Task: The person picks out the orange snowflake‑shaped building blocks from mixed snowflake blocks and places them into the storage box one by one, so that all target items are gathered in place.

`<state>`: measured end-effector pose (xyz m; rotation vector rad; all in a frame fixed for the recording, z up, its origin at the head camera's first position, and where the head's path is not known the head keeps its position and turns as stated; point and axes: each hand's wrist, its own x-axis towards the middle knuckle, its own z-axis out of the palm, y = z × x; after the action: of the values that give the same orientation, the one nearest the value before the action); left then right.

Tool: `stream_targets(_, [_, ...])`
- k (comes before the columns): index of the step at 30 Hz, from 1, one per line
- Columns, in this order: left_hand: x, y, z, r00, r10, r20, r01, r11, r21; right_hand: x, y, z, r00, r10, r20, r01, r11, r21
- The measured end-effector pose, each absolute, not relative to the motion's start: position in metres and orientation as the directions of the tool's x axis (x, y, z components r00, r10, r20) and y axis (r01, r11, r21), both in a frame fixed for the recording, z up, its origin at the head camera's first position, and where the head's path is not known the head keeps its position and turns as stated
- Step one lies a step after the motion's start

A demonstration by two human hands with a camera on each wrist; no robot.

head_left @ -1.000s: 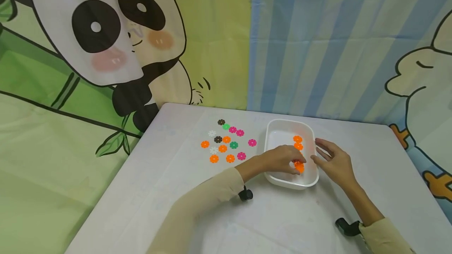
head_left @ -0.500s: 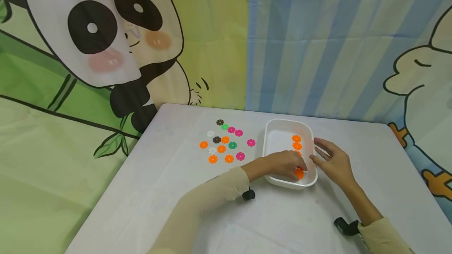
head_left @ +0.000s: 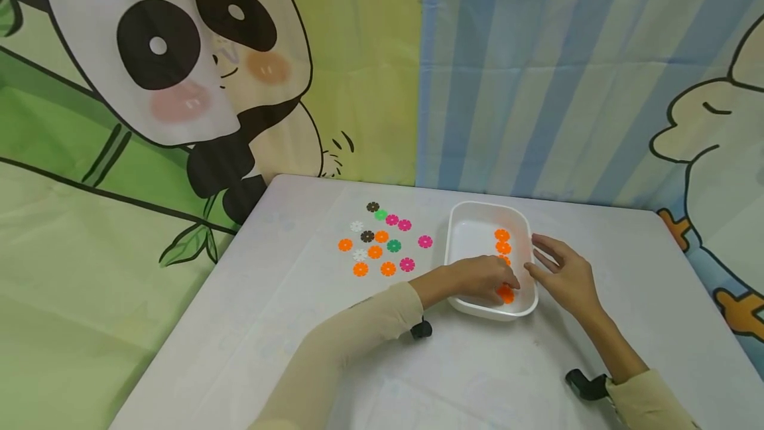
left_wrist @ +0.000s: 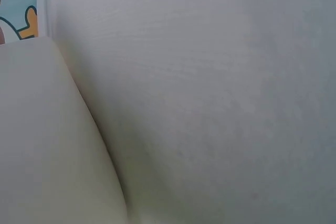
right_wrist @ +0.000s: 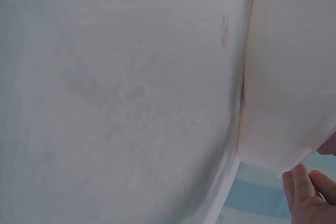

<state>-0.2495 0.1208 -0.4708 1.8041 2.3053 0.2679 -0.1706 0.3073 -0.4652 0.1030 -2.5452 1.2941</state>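
- tray point(head_left: 468, 237): white, rounded corners, right of centre on the table point(head_left: 477, 370); stood flat, rim up.
- left hand point(head_left: 486, 277): reached over the tray's left side and down into it; fingers bent, part closed, tips beside the nearest orange disc point(head_left: 506, 294). contact seemed likely; could not tell whether thumb and finger pinched the disc.
- right hand point(head_left: 567, 277): at the tray's right side, loosely spread, fingers only slightly bent; thumb tip at the rim, other fingers by the outer wall. right wrist view put the fingertips at the tray's edge; no firm grip seen.
- row point(head_left: 503, 247): orange discs in the tray, along its right half, running front to back. two at the far end lay close together; a third was partly covered by the left hand; the nearest lay by its fingertips. any under the hand could not be counted.
- loose discs point(head_left: 375, 252): scattered flat on the table left of the tray: five orange, four pink, two brown, two white, one light green, one dark green. one pink disc point(head_left: 425, 241) lay nearest the tray.
- sleeves point(head_left: 352, 334): cream, both arms; a black mount point(head_left: 585, 385) showed at the right wrist.
- backdrop point(head_left: 370, 71): panda print left, blue stripes right.
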Motion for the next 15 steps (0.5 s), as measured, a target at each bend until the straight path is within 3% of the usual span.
stream_targets(9, [-0.259, 0.101, -0.45, -0.318, 0.946, 0.068, 0.888, 0.272, 0.37, -0.172, 0.305, -0.466, -0.958, 0.066, 0.278, -0.182, 0.61, -0.771])
stream_targets(15, [-0.282, 0.066, -0.435, -0.426, 0.87, 0.247, 0.791, 0.226, 0.569, -0.17, 0.304, -0.465, -0.962, 0.094, 0.256, -0.146, 0.617, -0.774])
